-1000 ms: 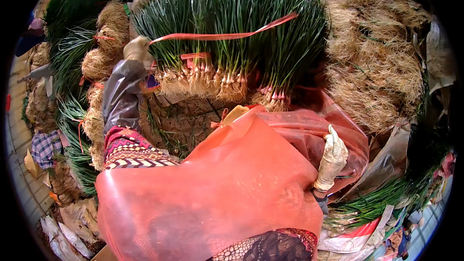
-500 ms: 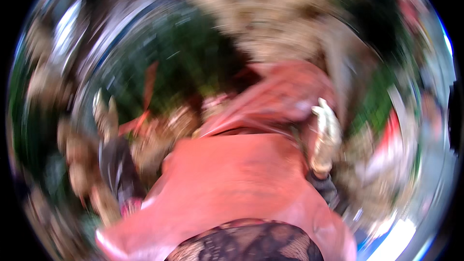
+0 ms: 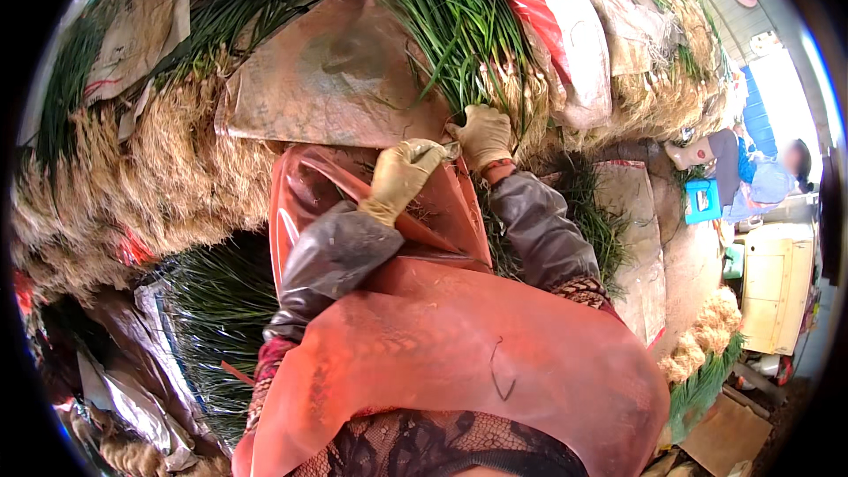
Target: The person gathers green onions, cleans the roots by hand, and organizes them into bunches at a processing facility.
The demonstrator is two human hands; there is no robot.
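Observation:
My two gloved hands meet at the top of my red plastic apron (image 3: 468, 309). My left hand (image 3: 402, 184) is closed, with thumb and fingertips pinched together. Touching or almost touching it is my right hand (image 3: 486, 137), its fingers also bent closed. Something small and pale lies between their fingertips; I cannot make out what. Just beyond the right hand lies a bunch of long green-leaved, onion-like plants (image 3: 455, 22) with white stems and pale roots. A dirty tan sheet (image 3: 340, 71) lies ahead of the left hand.
Piled plants with shaggy roots (image 3: 168, 159) stretch along the left. More dark green leaves (image 3: 221, 318) lie beside my left arm. A red-and-white sack (image 3: 565, 44) covers plants ahead right. At far right a person (image 3: 751, 177) sits near a blue stool (image 3: 703, 201) and a cream cabinet (image 3: 777, 287).
The blurred view has steadied and swung to another part of the piles. My hands, wide apart before with fingers extended, have come together in front of me with fingers closed.

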